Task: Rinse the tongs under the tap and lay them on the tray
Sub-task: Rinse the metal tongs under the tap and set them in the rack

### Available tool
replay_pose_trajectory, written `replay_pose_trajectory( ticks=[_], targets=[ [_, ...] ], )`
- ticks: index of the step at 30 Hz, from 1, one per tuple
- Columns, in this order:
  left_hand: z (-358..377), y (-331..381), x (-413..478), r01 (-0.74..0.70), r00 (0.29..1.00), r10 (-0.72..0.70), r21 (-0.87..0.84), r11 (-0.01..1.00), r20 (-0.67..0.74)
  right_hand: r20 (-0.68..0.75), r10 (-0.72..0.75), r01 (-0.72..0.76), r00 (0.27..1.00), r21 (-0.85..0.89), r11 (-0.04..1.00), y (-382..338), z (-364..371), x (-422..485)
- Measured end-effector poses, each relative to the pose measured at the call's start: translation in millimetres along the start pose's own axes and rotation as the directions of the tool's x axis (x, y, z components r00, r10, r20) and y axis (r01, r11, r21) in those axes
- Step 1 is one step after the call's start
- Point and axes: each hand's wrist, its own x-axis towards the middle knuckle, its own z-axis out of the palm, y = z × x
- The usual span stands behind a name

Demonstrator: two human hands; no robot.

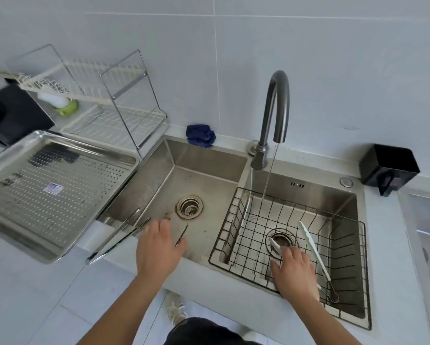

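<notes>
Tongs [314, 248], white-tipped, lie in the wire basket [227, 230] at lower right; your right hand [293, 270] rests on one arm, grip uncurled. Likely light, springy, wet-slick: squeeze both arms mid-length. Left hand [156, 247] is spread open.

Domestic kitchen wash-up area: a stainless double-bowl sink [201, 155] set in a white surface [383, 220] against a tiled wall [308, 46], with a gooseneck tap [276, 100] running water, a wire dish rack [114, 103] and a perforated steel tray [59, 207] alongside.
</notes>
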Motion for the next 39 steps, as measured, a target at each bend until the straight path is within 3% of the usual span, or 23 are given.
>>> replay_pose_trajectory(
  ticks=[3,7,17,24,27,30,32,34,36,38,39],
  targets=[
    [7.2,-19.8,-14.3,0.164,0.981,-0.159,-0.031,0.986,0.111,-0.003,-0.003,0.003,1.000,-0.002,1.000,0.8,0.6,0.3],
    [23.2,-27.6,-21.3,0.264,0.944,-0.242,-0.072,0.962,0.225,0.003,0.001,-0.001,1.000,0.021,1.000,2.9,0.0,0.1],
    [26.2,-23.9,-8.3,0.284,0.937,-0.258,-0.086,0.955,0.236,0.013,-0.012,0.011,1.000,0.042,0.999,3.4,-3.0,1.1],
    [23.6,0.1,-8.5,0.271,0.960,-0.239,-0.267,0.925,0.148,0.026,0.004,-0.005,1.000,0.059,0.998,2.2,-6.9,-0.4],
    [14.1,27.6,-1.5,0.325,0.942,-0.211,-0.553,0.767,0.261,0.057,0.018,-0.025,0.998,0.124,0.992,3.5,-7.4,0.8],
    [0.8,59.6,7.0,0.499,0.865,-0.161,-0.781,0.376,0.475,0.089,0.060,-0.083,0.994,0.272,0.959,2.7,-16.2,7.2],
    [-7.2,77.8,11.4,0.587,0.808,-0.110,-0.780,0.216,0.578,0.078,0.085,-0.111,0.993,0.438,0.892,-5.3,-30.0,15.0],
    [-12.3,93.3,13.0,0.662,0.747,-0.059,-0.731,0.166,0.663,0.105,0.082,-0.130,0.991,0.631,0.765,-21.9,-52.1,23.6],
    [-13.4,107.7,12.7,0.702,0.708,0.028,-0.708,0.074,0.705,0.179,0.037,-0.168,0.983,0.808,0.565,-43.9,-76.0,33.5],
    [-14.3,117.5,11.8,0.694,0.713,0.105,-0.719,0.043,0.694,0.228,-0.028,-0.205,0.973,0.917,0.344,-65.6,-96.5,42.4],
    [-14.1,120.7,12.1,0.681,0.719,0.124,-0.729,0.065,0.683,0.222,-0.045,-0.201,0.974,0.938,0.284,-74.2,-104.0,46.5]
  ],
)
